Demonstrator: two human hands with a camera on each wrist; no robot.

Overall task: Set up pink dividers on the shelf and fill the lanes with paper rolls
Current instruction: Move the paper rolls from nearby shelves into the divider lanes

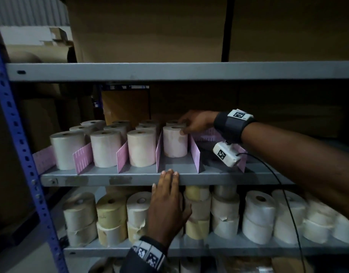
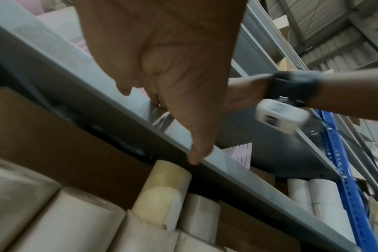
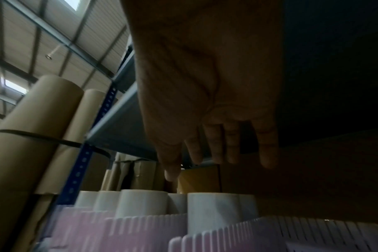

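On the middle grey shelf (image 1: 110,179) several pink dividers (image 1: 83,157) stand upright and split it into lanes. The three left lanes hold rows of paper rolls (image 1: 105,148). In the fourth lane a pinkish roll (image 1: 174,143) stands set back from the front, with another behind it. My right hand (image 1: 184,127) reaches in from the right, with its thumb touching that roll's upper edge. In the right wrist view the fingers (image 3: 218,153) hang straight above the rolls (image 3: 218,209). My left hand (image 1: 163,180) lies flat against the shelf's front lip (image 2: 237,170), holding nothing.
The lower shelf carries stacked white and yellow rolls (image 1: 258,213). More pink dividers (image 1: 211,134) lie on the shelf under my right wrist. A blue slotted upright (image 1: 17,134) bounds the left side. Cardboard boxes (image 1: 150,28) fill the upper shelf, and the lanes to the right hold no rolls.
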